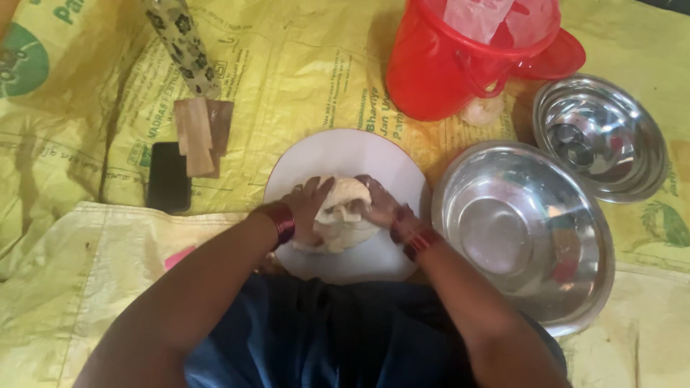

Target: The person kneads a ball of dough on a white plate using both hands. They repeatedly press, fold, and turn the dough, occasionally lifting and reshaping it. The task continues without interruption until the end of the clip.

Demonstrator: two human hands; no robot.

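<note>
A pale lump of dough [344, 213] lies on a round white board [345, 154] in front of me. My left hand [307, 208] presses against the dough's left side with the fingers curled over it. From the right, my right hand [381, 205] grips the same lump. Both wrists wear red bangles. The underside of the dough is hidden by my hands.
A large steel bowl [525, 230] sits right of the board, a smaller steel bowl [600, 136] behind it. A red bucket [467, 54] stands at the back. A black phone [169, 176], wooden pieces [198, 133] and a patterned stick [180, 43] lie left. Yellow sacking [86, 237] covers the floor.
</note>
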